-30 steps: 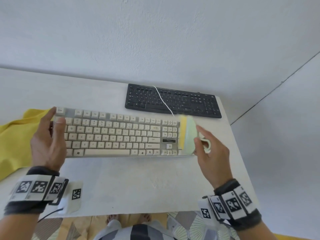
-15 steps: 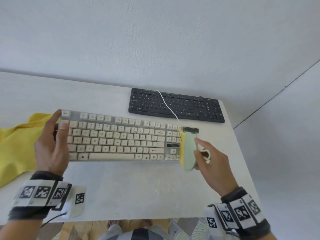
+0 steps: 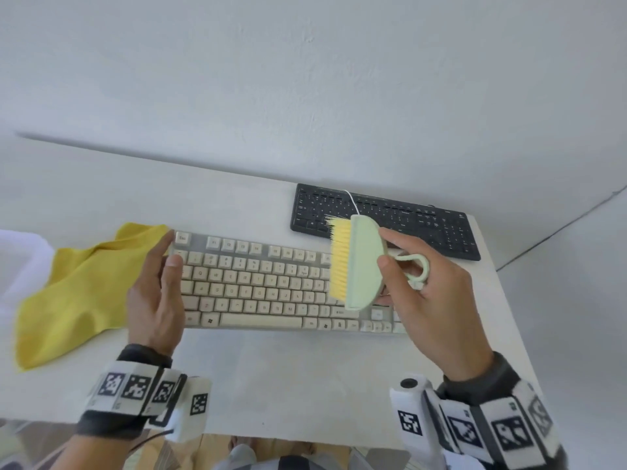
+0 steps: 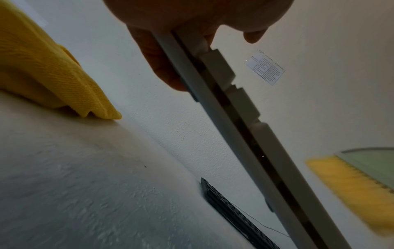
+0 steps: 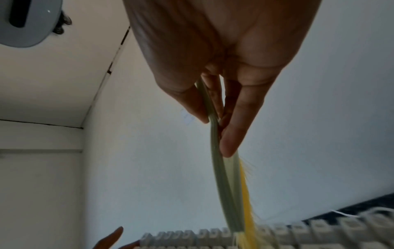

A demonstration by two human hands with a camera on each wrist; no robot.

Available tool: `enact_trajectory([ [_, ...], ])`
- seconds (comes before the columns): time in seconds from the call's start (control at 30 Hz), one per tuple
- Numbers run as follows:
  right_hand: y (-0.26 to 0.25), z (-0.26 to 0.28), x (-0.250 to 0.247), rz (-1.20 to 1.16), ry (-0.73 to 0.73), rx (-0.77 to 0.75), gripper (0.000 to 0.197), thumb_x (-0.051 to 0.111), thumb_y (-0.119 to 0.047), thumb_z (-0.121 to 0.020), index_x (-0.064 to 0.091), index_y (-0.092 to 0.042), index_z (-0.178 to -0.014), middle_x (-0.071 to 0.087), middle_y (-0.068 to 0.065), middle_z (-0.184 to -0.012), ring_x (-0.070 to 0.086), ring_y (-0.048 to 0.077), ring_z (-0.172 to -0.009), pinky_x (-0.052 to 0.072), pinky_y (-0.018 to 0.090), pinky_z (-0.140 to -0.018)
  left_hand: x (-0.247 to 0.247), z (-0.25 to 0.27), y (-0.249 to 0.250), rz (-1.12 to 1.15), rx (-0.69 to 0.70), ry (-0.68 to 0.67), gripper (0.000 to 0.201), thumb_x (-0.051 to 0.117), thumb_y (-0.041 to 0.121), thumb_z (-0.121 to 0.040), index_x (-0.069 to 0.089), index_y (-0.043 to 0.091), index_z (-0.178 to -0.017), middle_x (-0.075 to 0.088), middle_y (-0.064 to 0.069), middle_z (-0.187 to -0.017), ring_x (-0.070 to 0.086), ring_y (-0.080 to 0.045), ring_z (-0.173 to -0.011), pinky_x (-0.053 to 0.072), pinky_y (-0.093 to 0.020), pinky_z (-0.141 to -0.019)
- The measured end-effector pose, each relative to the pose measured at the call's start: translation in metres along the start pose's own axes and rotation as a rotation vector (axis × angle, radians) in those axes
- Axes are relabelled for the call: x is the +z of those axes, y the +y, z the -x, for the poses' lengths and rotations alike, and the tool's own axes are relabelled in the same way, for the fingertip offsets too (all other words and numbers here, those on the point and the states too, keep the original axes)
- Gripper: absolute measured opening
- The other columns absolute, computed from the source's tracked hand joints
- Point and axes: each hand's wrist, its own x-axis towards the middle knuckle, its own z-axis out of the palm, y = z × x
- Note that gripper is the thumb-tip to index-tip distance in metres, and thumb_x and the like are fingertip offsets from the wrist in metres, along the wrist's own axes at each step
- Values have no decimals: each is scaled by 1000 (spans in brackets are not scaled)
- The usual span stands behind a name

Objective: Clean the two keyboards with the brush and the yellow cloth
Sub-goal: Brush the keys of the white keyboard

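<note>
White wall and a white table [image 3: 271, 374] fill the scene, and on that table, from biggest to smallest, lie the things that matter. Across the span between both hands sits the cream keyboard [image 3: 258, 286], its left end gripped by the left hand [image 3: 156, 300], thumb on top by the edge keys and fingers curled under the casing (the left wrist view shows that end raised off the surface and tilted). Beyond the right hand's knuckles lies the black keyboard [image 3: 424, 222], flat and untouched, with a thin white cable crossing it. Outside the left hand, just beside its fingertips, the yellow cloth [image 3: 78, 293] lies crumpled and idle. Smallest is the brush [image 3: 359, 262], pale green with yellow bristles, pinched flat between the thumb and fingers of the right hand [image 3: 437, 310], its bristles aimed toward the left hand above the cream keyboard's right-hand keys. The step appears to be sweeping those keys, and it would go best with the bristle tips set down into the gaps between rows, drawn in light, even strokes along each row toward one edge, so crumbs leave the board and do not settle deeper. The left hand's tilt should hold steady and modest, since a shifting board would blunt each stroke.
</note>
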Motion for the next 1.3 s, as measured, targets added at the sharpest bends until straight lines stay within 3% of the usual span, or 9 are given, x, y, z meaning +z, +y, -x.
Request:
enact_trajectory([
  [0.1, -14, -18, 15, 19, -130, 1, 30, 56, -21, -96, 63, -19, -124, 71, -7, -93, 70, 15, -79, 59, 38, -56, -1, 1, 0, 10, 8, 4, 72, 33, 64, -94, 54, 18, -145, 68, 7, -108, 61, 12, -94, 44, -4, -79],
  [0.2, -19, -36, 20, 115, -239, 65, 28, 55, -22, -95, 65, -21, -121, 71, 1, -83, 69, 24, -64, 58, 43, -55, -2, 2, 3, -5, -6, 13, 65, 33, 63, -94, 51, 24, -142, 62, 21, -102, 57, 25, -91, 41, 1, -74],
  [0.37, -13, -77, 29, 138, -279, 182, 25, 54, -16, -97, 67, -22, -117, 71, -2, -82, 70, 14, -57, 60, 42, -62, -2, 3, 4, -30, 33, 28, 84, 33, 76, -95, 53, 13, -147, 65, 18, -98, 60, 19, -90, 40, 1, -73],
  [0.5, -10, -104, 52, 106, -71, 152, 29, 54, -17, -97, 64, -15, -125, 73, 3, -100, 72, 15, -67, 61, 36, -64, -5, 1, -1, -40, 25, -5, 97, 28, 85, -92, 52, 11, -149, 71, -10, -125, 64, -16, -115, 46, -14, -91],
  [0.63, -20, -104, 53, -47, 69, 173, 29, 54, -15, -97, 63, -16, -124, 69, 8, -103, 70, 14, -69, 61, 34, -57, -3, 0, -6, -22, -21, -14, 92, 31, 79, -92, 50, 11, -151, 67, -4, -129, 58, -3, -113, 40, 0, -86],
  [0.87, -56, -88, 71, -187, -340, 238, 23, 57, -9, -95, 67, -11, -116, 71, 13, -86, 69, 27, -62, 61, 41, -58, -4, -3, -8, -6, -44, -57, 107, 24, 92, -86, 48, 11, -152, 67, -13, -134, 62, -25, -122, 52, -40, -98],
  [0.97, -55, -93, 98, -56, -259, 163, 27, 57, -14, -96, 66, -13, -122, 71, 1, -88, 70, 21, -59, 61, 44, -62, -4, -2, -8, -14, -36, -52, 105, 25, 90, -88, 49, 10, -151, 69, -13, -131, 64, -24, -118, 53, -43, -96],
  [1.1, -54, -103, 107, 91, -17, 12, 32, 55, -19, -97, 63, -14, -128, 67, -7, -93, 68, 11, -68, 57, 19, -65, -6, -2, -12, -8, -65, -59, 102, 25, 91, -88, 49, 16, -152, 69, -13, -131, 64, -26, -120, 53, -49, -99],
  [1.3, -62, -99, 83, -131, -261, 265, 20, 55, -8, -95, 69, -10, -109, 69, 10, -73, 68, 23, -55, 61, 41, -58, -4, -5, -13, 0, -70, -71, 99, 26, 89, -89, 47, 17, -154, 69, -16, -128, 65, -31, -119, 54, -56, -98],
])
